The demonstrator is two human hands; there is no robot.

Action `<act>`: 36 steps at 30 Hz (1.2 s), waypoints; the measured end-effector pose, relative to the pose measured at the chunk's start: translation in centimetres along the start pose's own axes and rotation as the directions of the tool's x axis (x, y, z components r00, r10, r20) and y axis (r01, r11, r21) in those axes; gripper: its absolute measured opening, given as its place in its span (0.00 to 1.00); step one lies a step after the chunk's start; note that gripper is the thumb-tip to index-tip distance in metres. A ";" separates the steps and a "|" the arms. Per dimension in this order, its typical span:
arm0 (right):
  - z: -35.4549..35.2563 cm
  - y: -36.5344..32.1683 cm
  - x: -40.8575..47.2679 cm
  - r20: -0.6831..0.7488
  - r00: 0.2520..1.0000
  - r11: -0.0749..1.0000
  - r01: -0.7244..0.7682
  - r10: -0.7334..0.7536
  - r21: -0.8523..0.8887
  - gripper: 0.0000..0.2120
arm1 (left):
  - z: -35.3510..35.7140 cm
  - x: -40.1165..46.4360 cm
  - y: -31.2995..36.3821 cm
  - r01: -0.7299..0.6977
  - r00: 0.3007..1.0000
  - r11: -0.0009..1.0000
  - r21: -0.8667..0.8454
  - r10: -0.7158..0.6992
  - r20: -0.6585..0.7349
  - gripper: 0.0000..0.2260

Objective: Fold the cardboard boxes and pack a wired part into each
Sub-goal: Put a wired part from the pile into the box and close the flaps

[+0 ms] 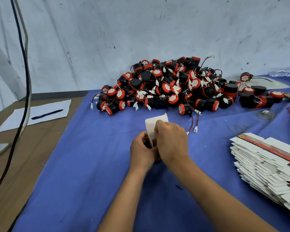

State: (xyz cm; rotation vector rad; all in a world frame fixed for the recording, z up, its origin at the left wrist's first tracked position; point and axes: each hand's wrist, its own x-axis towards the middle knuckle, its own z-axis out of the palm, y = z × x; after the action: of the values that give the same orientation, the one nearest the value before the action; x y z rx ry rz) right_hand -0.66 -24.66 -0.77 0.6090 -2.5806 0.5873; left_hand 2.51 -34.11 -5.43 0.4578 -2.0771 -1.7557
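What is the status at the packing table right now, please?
Both hands, left and right, gripping one box, flap up. Parts pile behind, flat boxes right. Nothing in the way.

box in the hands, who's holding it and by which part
Both hands hold the box. The left hand grips its lower body; the right hand pinches the upright white flap. Whether a part is inside cannot be told.

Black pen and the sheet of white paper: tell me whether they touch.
Touching. The head view shows the black pen lying flat on the white paper, its whole length within the sheet's edges.
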 end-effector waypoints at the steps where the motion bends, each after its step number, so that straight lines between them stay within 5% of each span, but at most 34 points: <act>1: -0.1 -0.1 -0.1 0.005 1.000 1.000 0.003 -0.003 0.017 0.07 | 0.0 0.0 0.0 -0.002 1.000 1.000 0.007 0.002 0.003 0.10; 12: -0.9 -1.6 -0.2 0.183 0.972 0.981 0.168 -0.148 -0.099 0.11 | 0.1 0.5 -0.1 -0.120 0.993 0.990 0.079 0.119 0.020 0.05; 17: -0.9 0.5 -0.2 0.262 0.942 0.977 0.210 -0.209 0.025 0.07 | -0.3 0.2 -0.4 -0.132 0.991 0.988 0.085 0.130 0.028 0.09; 23: -2.2 1.3 1.0 0.476 0.843 0.968 0.234 -0.251 0.095 0.07 | -2.2 0.3 -0.4 -0.108 0.953 0.992 -0.066 0.123 0.278 0.17; 27: -1.6 1.2 0.7 0.486 0.855 0.983 0.136 -0.179 0.122 0.08 | -2.2 0.6 -0.8 -0.189 0.952 0.979 0.083 0.161 0.262 0.22; 31: -0.6 1.1 0.0 0.321 0.938 0.989 0.106 -0.134 0.103 0.06 | -1.8 0.8 -0.9 -0.179 0.959 0.975 0.131 0.144 0.242 0.20; 36: -1.3 -0.2 0.6 0.297 0.947 0.987 0.085 -0.123 0.137 0.06 | -1.8 0.7 -0.5 -0.208 0.962 0.951 0.227 0.157 0.223 0.15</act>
State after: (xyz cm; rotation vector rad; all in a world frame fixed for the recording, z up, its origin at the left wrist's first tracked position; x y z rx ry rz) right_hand -0.66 -24.37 0.68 0.9382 -2.7887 0.6647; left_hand 2.80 -36.11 -5.59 0.1492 -2.4115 -1.4949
